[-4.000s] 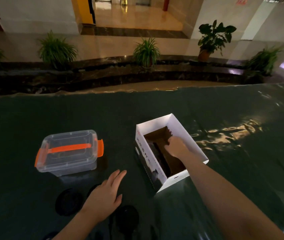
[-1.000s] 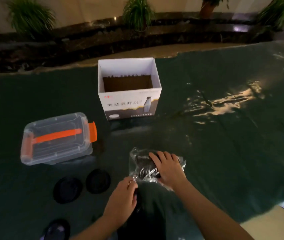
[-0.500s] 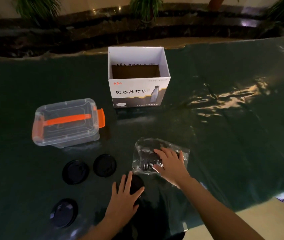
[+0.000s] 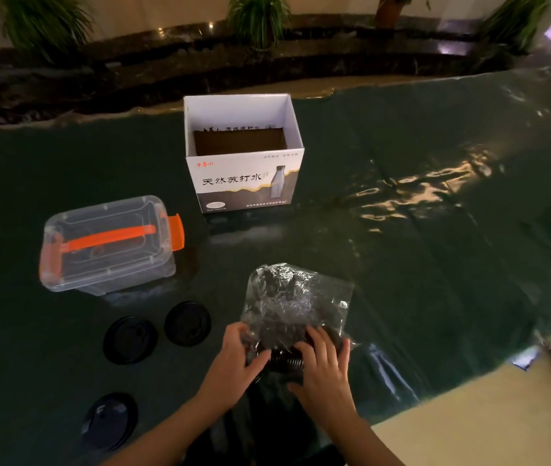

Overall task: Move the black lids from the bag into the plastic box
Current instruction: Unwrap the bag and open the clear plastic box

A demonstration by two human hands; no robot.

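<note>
The counter [image 4: 435, 250], covered with a dark green shiny sheet, carries everything. At its far middle stands an open cardboard carton [image 4: 245, 183] with printed characters. To the left is the clear plastic box [image 4: 106, 243], with its lid on and its orange handle and latches. Near the front lies the crumpled transparent bag [image 4: 297, 297], and a stack of black lids [image 4: 284, 359] shows at its near opening. Three loose black lids [image 4: 186, 323] lie on the counter, left of the bag.

To do this step well, I think one hand should hold the bag mouth steady while the other draws the stack out straight, so the thin plastic does not catch the rims. The box must be opened first.

The left hand [image 4: 234, 364] pinches the near edge of the bag. The right hand [image 4: 326, 364] lies on the bag with fingers curved over the stack, gripping it through the plastic. Both forearms reach in from the bottom.
</note>
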